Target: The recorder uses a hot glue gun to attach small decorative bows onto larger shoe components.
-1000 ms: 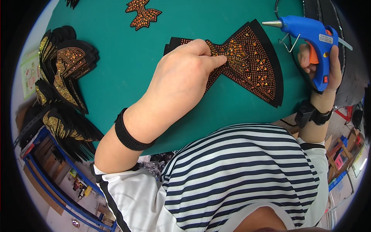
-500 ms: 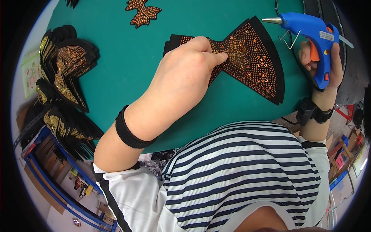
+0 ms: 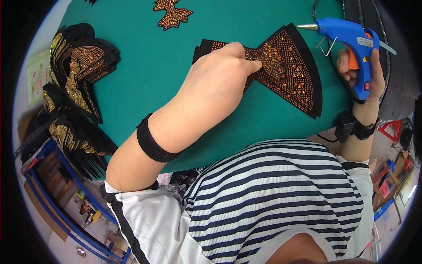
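Note:
A large black bow (image 3: 292, 72), covered with orange and gold studs, lies on the green table mat. My left hand (image 3: 222, 72) rests over its middle with curled fingers, the index fingertip and thumb closed at the knot. That hand hides most of the bow's left wing. Off the bow's right edge, my right hand (image 3: 373, 75) grips a blue hot glue gun (image 3: 343, 31) by the handle, fingers at the orange trigger. The gun's metal nozzle points left, above the mat and apart from the bow. A glue stick shows at its back.
Stacks of black fabric pieces with gold and copper studs (image 3: 88, 61) lie along the mat's left edge. One small studded bow (image 3: 171, 14) sits at the far side of the green mat (image 3: 145, 75). A dark cord runs near the glue gun. Blue shelving (image 3: 66, 176) stands at lower left.
The view has shifted slightly, so the stacks and small bow appear further right. My left hand stays on the bow's middle, and my right hand keeps its hold on the glue gun.

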{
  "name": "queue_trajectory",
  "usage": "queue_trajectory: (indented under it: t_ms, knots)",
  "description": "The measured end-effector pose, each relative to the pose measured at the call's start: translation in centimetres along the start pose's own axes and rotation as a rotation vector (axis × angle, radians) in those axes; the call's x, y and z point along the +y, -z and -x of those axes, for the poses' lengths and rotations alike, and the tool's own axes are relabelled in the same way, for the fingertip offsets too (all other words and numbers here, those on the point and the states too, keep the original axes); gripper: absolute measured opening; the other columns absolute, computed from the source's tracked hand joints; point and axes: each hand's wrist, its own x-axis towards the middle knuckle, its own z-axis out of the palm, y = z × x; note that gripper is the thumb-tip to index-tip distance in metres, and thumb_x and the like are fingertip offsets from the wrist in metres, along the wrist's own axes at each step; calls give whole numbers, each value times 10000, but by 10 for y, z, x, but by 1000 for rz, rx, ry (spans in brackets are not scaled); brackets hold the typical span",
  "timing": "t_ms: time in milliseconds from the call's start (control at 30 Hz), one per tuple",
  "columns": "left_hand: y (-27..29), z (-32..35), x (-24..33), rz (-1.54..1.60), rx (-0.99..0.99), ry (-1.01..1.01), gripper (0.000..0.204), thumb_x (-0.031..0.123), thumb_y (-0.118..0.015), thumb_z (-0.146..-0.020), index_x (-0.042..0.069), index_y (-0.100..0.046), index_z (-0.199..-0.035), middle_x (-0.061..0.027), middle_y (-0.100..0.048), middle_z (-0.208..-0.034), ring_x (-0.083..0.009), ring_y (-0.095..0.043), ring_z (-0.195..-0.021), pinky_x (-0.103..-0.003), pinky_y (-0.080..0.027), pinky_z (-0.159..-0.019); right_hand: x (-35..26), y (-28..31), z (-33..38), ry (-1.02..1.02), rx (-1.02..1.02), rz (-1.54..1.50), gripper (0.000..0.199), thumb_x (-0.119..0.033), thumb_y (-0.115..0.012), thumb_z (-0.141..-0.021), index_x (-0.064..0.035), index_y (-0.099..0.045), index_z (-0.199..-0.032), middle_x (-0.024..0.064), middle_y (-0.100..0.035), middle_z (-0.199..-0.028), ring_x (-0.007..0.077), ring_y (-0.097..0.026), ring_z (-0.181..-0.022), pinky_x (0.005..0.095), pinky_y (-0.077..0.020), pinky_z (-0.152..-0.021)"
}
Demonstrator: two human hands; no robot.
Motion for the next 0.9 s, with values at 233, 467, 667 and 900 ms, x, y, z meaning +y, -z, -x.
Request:
queue_trajectory:
  t_ms: [233, 467, 667, 900]
  knots:
    - [19, 8, -2, 62, 47, -64, 259, -26, -602, -704, 69, -640, -942, -65, -551, -782, -200, -534, -630, -289, -464, -575, 3, 6, -2, -3, -32, -12, 603, -452, -309, -902, 86, -455, -1133, 176, -590, -763, 59, -398, -484, 176, -348, -483]
    - [20, 10, -5, -117, 5, -178, 361, -20, -600, -613, 37, -622, -969, -68, -534, -844, -199, -515, -677, -287, -461, -567, 3, 12, 0, 9, -41, -58, 642, -478, -313, -892, 94, -415, -1165, 188, -557, -707, 107, -424, -515, 202, -341, -480]
    - [11, 7, -4, -143, -71, -163, 409, 35, -610, -620, 30, -599, -1029, -57, -503, -838, -184, -486, -679, -267, -447, -548, 2, 9, 1, -19, -17, 4, 674, -513, -305, -882, 84, -392, -1185, 181, -544, -683, 122, -408, -516, 198, -317, -484]
    - [8, 7, -4, -165, -97, -151, 400, 51, -612, -636, 9, -595, -1034, -50, -470, -815, -171, -449, -658, -256, -425, -519, 4, 12, 4, -37, -29, 39, 740, -571, -310, -858, 78, -378, -1207, 145, -568, -695, 99, -399, -494, 191, -304, -466]
